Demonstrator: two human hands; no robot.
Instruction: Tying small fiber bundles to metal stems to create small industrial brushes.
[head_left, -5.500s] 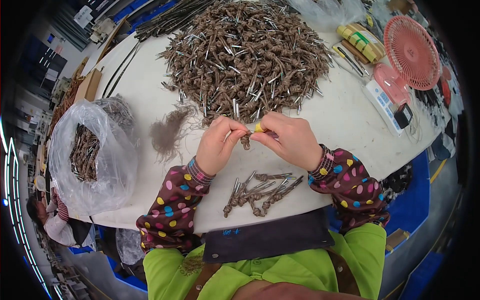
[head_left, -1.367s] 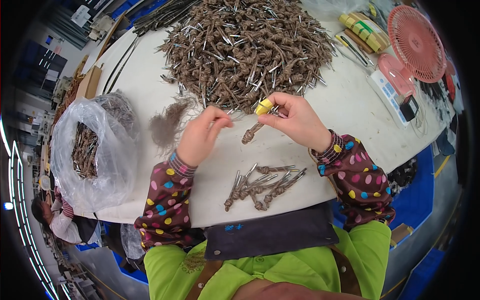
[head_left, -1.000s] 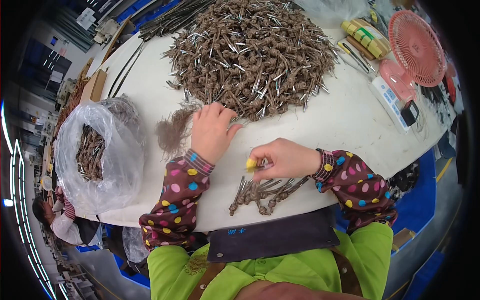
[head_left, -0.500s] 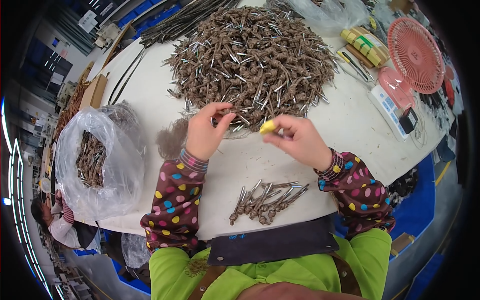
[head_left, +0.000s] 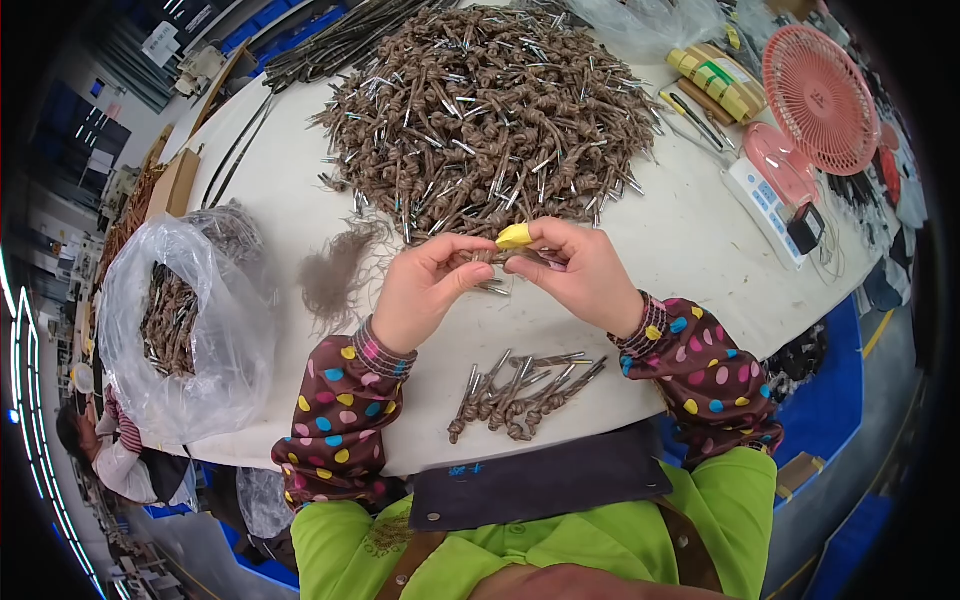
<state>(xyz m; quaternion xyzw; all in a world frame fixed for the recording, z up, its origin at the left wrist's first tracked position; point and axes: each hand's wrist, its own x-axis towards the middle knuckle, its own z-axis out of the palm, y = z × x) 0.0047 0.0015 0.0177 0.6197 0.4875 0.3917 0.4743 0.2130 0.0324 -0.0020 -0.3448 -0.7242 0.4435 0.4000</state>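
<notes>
Between my two hands, just in front of a big heap of knotted brown cords with metal tips (head_left: 490, 120), is one knotted brown cord (head_left: 488, 257). My left hand (head_left: 420, 295) pinches it from one side. Thumb and fingers of my right hand (head_left: 592, 280) close on its other side; a yellow wrap (head_left: 514, 236) covers one right fingertip. My fingers hide part of the cord. Nearer to me, a small group of similar knotted cords (head_left: 522, 398) lies on the white table (head_left: 690, 290). Loose brown fibre fluff (head_left: 333, 278) rests left of my left hand.
A clear plastic bag (head_left: 240, 345) holding more cords stands at the left. Toward the right are a pink fan (head_left: 820, 100), a white power strip (head_left: 762, 205) and a yellow roll (head_left: 715, 80). Long dark strands (head_left: 345, 45) lie at the back. Another person (head_left: 125, 465) is at far left.
My right hand has moved left to meet my left hand, and now both grip the cord. The left hand has shifted slightly down and right, away from the heap.
</notes>
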